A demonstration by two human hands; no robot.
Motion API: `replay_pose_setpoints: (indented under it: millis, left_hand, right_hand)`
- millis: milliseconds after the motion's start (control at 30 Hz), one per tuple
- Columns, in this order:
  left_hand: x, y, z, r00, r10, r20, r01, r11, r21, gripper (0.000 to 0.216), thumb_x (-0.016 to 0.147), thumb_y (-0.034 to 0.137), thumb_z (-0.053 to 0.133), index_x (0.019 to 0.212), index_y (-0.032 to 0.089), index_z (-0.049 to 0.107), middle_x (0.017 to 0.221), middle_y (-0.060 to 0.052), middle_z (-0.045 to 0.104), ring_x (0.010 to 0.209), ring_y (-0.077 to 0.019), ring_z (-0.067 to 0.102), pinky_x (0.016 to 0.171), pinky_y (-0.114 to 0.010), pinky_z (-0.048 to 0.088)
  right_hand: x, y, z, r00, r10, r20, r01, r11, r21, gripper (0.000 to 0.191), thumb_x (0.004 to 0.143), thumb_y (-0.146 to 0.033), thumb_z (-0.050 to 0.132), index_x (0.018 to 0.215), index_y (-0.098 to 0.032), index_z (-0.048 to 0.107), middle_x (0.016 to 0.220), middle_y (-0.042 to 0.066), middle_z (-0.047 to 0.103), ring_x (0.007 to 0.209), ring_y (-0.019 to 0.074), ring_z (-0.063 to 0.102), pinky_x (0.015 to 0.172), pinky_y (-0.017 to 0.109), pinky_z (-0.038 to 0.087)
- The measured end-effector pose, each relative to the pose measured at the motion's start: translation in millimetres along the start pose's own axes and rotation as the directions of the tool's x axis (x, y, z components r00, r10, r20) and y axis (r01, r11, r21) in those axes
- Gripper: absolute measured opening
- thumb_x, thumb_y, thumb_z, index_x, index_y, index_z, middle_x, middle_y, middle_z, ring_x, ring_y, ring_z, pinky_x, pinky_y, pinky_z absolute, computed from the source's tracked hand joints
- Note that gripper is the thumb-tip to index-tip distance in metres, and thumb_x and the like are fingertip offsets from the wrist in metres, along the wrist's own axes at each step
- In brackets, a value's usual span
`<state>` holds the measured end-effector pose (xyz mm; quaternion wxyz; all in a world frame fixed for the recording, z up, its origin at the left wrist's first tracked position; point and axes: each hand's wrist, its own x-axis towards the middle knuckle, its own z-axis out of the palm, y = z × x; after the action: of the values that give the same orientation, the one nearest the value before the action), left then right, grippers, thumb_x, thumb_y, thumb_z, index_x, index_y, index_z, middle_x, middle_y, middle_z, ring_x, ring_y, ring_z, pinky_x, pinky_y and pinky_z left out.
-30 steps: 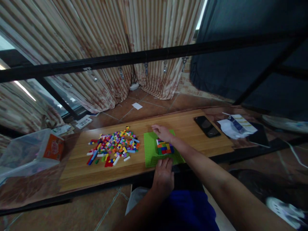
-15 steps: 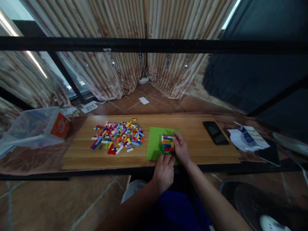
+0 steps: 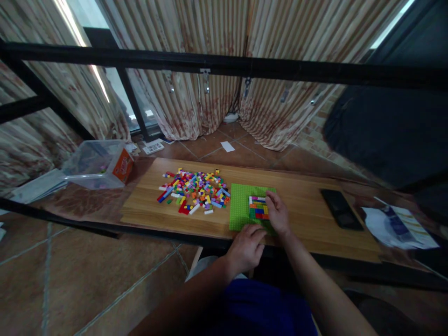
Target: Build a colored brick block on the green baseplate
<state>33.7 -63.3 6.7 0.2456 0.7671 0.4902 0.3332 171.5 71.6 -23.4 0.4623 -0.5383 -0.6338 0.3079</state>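
My right hand (image 3: 279,214), right of centre, half curled beside bricks (image 3: 257,211); left hand (image 3: 247,247) bent at board (image 3: 238,205) edge. Grips unclear. Uneven push might skew bricks.

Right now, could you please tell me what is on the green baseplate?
A patch of coloured bricks sits on the green baseplate. The right hand hides the patch's right end, the left hand part of the baseplate's near edge; what lies beneath cannot be seen.

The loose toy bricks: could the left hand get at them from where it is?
Probably yes: between the left hand and the loose toy bricks, only the flat green baseplate and wooden board show, with nothing upright in the way.
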Motion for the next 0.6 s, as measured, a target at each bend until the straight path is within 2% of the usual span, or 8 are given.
replay_pose_setpoints:
  millis: [133,267,333,433,500,600]
  left_hand:
    - [-23,-18,-20,0.985,-0.06,-0.162,0.063,0.998,0.011,0.035,0.086,0.013,0.051,0.118,0.019,0.062,0.121,-0.008,0.063,0.115,-0.0203,0.056,0.102,-0.038,0.048]
    - [-51,-46,-51,0.92,-0.123,-0.373,0.163,0.984,0.077,0.029,0.09,0.017,0.049,0.115,0.02,0.063,0.116,-0.01,0.065,0.112,-0.021,0.059,0.1,-0.04,0.05]
    - [-63,-61,-69,0.873,-0.147,-0.466,0.223,0.968,0.112,0.028,0.091,0.018,0.048,0.114,0.02,0.064,0.115,-0.01,0.066,0.111,-0.0214,0.06,0.099,-0.041,0.051]
    - [-75,-80,-97,0.801,-0.203,-0.564,0.335,0.932,0.14,0.026,0.09,0.02,0.049,0.111,0.021,0.064,0.113,-0.009,0.067,0.109,-0.0221,0.061,0.098,-0.041,0.051]
    - [-79,-92,-113,0.745,-0.239,-0.623,0.413,0.898,0.149,0.025,0.09,0.022,0.049,0.109,0.019,0.065,0.111,-0.01,0.067,0.108,-0.0232,0.061,0.098,-0.042,0.05]
    - [-82,-110,-132,0.67,-0.284,-0.686,0.516,0.843,0.155,0.027,0.088,0.023,0.049,0.11,0.017,0.065,0.112,-0.011,0.067,0.109,-0.0254,0.06,0.1,-0.044,0.048]
  right_hand:
    - [-4,-11,-1,0.997,-0.076,-0.013,0.074,0.992,-0.103,0.047,0.089,-0.049,0.049,0.12,-0.015,0.061,0.117,0.016,0.065,0.106,0.0262,0.061,0.098,0.049,0.046]
    - [-16,-42,8,0.963,-0.26,-0.07,0.233,0.936,-0.265,0.038,0.091,-0.042,0.048,0.116,-0.018,0.063,0.122,0.015,0.061,0.117,0.0274,0.054,0.104,0.05,0.041]
    - [-26,-61,20,0.953,-0.303,-0.005,0.291,0.92,-0.261,0.032,0.092,-0.038,0.048,0.112,-0.02,0.066,0.119,0.013,0.062,0.115,0.0264,0.054,0.104,0.049,0.041]
    - [-45,-82,44,0.927,-0.323,0.192,0.36,0.911,-0.203,0.026,0.092,-0.032,0.048,0.105,-0.023,0.07,0.112,0.01,0.065,0.108,0.0246,0.057,0.1,0.046,0.044]
    - [-57,-91,62,0.897,-0.327,0.296,0.387,0.906,-0.173,0.026,0.093,-0.03,0.048,0.104,-0.025,0.071,0.109,0.009,0.066,0.106,0.0241,0.058,0.097,0.044,0.045]
    - [-68,-95,86,0.864,-0.328,0.381,0.413,0.895,-0.166,0.026,0.092,-0.027,0.048,0.104,-0.027,0.071,0.106,0.008,0.066,0.103,0.0238,0.058,0.096,0.043,0.046]
